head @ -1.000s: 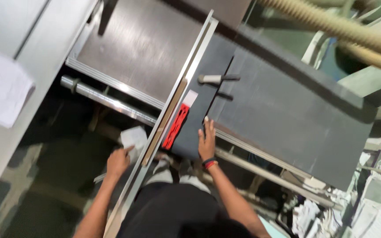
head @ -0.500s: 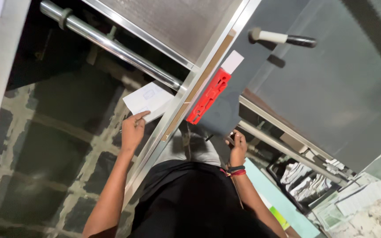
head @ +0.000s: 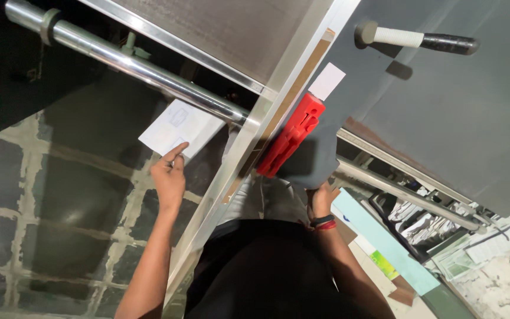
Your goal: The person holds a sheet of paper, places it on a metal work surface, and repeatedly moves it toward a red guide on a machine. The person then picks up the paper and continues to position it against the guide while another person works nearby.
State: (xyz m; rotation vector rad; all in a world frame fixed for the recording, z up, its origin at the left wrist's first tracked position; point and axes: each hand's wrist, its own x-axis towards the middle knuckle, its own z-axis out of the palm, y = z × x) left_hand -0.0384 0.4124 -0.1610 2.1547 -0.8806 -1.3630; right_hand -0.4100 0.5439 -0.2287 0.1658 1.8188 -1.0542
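My left hand (head: 169, 177) pinches the near corner of a white paper sheet (head: 178, 127) and holds it low, just under a polished steel bar (head: 131, 62). My right hand (head: 323, 198), with dark and red bands at the wrist, grips the near edge of a large grey panel (head: 444, 118); its fingers are hidden under the panel. A red plastic block (head: 290, 142) lies along the panel's left edge, next to a long aluminium rail (head: 249, 153). A small white label (head: 327, 81) is stuck on the panel above the block.
A white and black handle (head: 414, 40) stands on the panel at the top right. A brown-grey machine table (head: 237, 35) lies beyond the steel bar. Tiled floor (head: 60, 207) is at the left. A pale green strip (head: 379, 242) and scraps lie at the lower right.
My right hand has slid from the panel's top to its near edge. My left hand has lifted the paper up towards the steel bar. The view has dropped closer to the machine.
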